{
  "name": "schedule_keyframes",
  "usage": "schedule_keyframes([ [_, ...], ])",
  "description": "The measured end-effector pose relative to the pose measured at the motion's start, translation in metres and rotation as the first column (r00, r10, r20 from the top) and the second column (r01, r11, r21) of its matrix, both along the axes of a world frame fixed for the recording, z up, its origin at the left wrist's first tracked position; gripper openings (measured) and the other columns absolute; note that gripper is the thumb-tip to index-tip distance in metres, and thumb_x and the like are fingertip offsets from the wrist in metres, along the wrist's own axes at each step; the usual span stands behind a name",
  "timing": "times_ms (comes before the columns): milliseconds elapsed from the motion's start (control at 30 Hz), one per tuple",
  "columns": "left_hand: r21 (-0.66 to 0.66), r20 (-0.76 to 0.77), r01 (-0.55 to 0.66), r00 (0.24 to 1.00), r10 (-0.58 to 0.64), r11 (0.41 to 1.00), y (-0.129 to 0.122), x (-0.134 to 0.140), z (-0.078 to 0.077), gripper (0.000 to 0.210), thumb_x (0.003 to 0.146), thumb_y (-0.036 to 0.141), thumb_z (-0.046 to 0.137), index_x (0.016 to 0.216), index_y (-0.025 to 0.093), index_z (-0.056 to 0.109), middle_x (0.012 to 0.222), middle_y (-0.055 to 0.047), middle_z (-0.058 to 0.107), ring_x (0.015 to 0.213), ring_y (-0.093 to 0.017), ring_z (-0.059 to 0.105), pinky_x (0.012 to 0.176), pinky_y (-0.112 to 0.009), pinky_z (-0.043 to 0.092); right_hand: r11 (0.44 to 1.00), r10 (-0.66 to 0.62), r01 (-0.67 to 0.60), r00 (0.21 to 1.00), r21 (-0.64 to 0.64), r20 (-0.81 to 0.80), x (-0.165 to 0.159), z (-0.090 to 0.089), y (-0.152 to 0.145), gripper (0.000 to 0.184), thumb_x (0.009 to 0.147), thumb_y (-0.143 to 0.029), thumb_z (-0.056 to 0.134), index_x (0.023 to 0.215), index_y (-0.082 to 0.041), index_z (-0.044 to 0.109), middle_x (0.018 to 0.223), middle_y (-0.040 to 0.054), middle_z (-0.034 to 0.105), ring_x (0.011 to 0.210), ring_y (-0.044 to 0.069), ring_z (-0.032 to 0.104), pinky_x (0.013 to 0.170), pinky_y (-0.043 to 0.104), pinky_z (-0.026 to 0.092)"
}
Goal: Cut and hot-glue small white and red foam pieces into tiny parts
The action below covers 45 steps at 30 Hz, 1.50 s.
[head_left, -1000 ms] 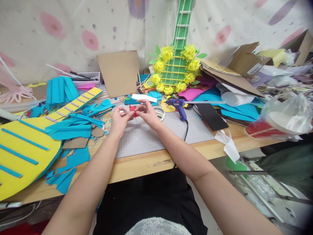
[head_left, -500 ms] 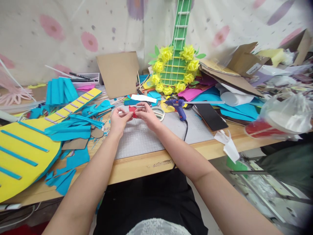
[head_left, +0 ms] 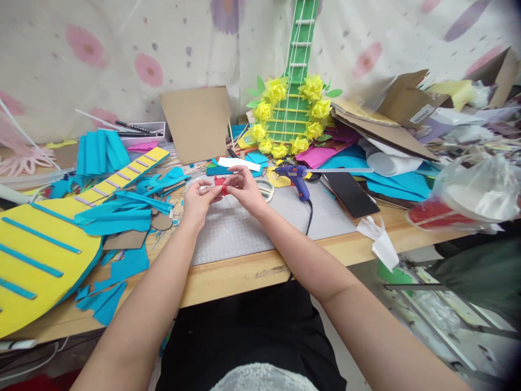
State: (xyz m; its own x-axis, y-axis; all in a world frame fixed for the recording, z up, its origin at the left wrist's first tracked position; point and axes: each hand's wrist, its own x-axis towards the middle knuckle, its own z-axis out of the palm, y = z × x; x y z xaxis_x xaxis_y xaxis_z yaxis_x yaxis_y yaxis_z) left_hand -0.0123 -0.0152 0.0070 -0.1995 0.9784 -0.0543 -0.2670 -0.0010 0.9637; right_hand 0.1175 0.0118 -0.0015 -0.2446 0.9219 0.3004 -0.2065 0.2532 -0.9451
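The right hand's [head_left: 245, 193] fingers have just lifted and arched again, baring a little more of the small red paper-like strip [head_left: 220, 181] than half a second ago. For the work in hand, this looks like a fingertip adjustment, with neither hand giving up its hold. The left hand [head_left: 198, 203] pinches narrowly from the strip's eight o'clock side; the right pinches from its three o'clock side. The strip sits between both hands, above the grey gridded cutting mat [head_left: 240, 233] on the wooden tabletop [head_left: 228, 279]. Its exact folds are hidden.

Against the earlier frame, the thin wire-like stem [head_left: 228, 202] below the strip, angled toward five o'clock, shows slightly farther right. The blue-purple glue gun [head_left: 299, 182], at three o'clock from the right hand, stays put.
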Motion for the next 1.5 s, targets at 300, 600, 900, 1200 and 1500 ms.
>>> schedule_keyframes([
  [300,0.018,0.015,0.046,0.999,-0.046,0.999,0.0,-0.001,-0.001,0.048,0.046,0.028,0.082,0.079,0.018,0.048,0.064,0.0,0.068,0.054,-0.014,0.064,0.056,-0.025,0.052,0.99,0.105,-0.12,0.979,-0.08,-0.175,0.002,0.009,-0.008,0.045,0.06,-0.017,0.058,0.1,-0.024,0.041,0.067,-0.0084,0.055,0.063,0.009,0.052,0.065,0.026,0.046],
  [600,0.096,-0.075,-0.015,0.997,0.022,0.995,0.001,0.0,-0.005,0.044,0.051,0.025,0.078,0.079,0.02,0.045,0.065,0.001,0.068,0.058,-0.014,0.065,0.056,-0.024,0.052,0.989,0.018,-0.038,0.991,-0.143,-0.136,-0.002,0.004,-0.004,0.041,0.063,-0.028,0.063,0.097,-0.024,0.041,0.073,-0.0063,0.053,0.068,0.011,0.054,0.065,0.029,0.047],
  [900,0.067,-0.004,-0.021,1.0,0.021,0.998,0.0,0.004,-0.002,0.044,0.049,0.024,0.079,0.077,0.019,0.045,0.065,0.002,0.068,0.056,-0.012,0.064,0.058,-0.024,0.052,0.997,-0.074,0.074,0.997,-0.006,-0.001,-0.008,-0.008,0.003,0.035,0.07,-0.031,0.062,0.097,-0.023,0.042,0.072,-0.0047,0.052,0.069,0.011,0.052,0.071,0.029,0.044],
  [1200,0.003,0.135,-0.013,0.991,0.013,1.0,-0.001,0.01,-0.003,0.042,0.049,0.023,0.08,0.073,0.018,0.046,0.063,0.003,0.065,0.061,-0.013,0.065,0.061,-0.024,0.05,0.989,-0.147,0.145,0.987,0.04,0.066,-0.001,0.001,0.0,0.031,0.073,-0.022,0.057,0.099,-0.024,0.041,0.083,-0.0018,0.053,0.08,0.013,0.053,0.074,0.028,0.045],
  [1500,0.019,0.151,-0.006,0.988,0.003,1.0,-0.002,0.008,-0.003,0.042,0.049,0.024,0.081,0.073,0.018,0.047,0.06,0.004,0.064,0.06,-0.012,0.065,0.064,-0.025,0.051,0.993,-0.117,0.115,0.991,0.031,0.066,-0.01,0.001,-0.004,0.028,0.074,-0.027,0.058,0.097,-0.023,0.043,0.078,-0.0022,0.052,0.076,0.013,0.053,0.071,0.028,0.043],
])
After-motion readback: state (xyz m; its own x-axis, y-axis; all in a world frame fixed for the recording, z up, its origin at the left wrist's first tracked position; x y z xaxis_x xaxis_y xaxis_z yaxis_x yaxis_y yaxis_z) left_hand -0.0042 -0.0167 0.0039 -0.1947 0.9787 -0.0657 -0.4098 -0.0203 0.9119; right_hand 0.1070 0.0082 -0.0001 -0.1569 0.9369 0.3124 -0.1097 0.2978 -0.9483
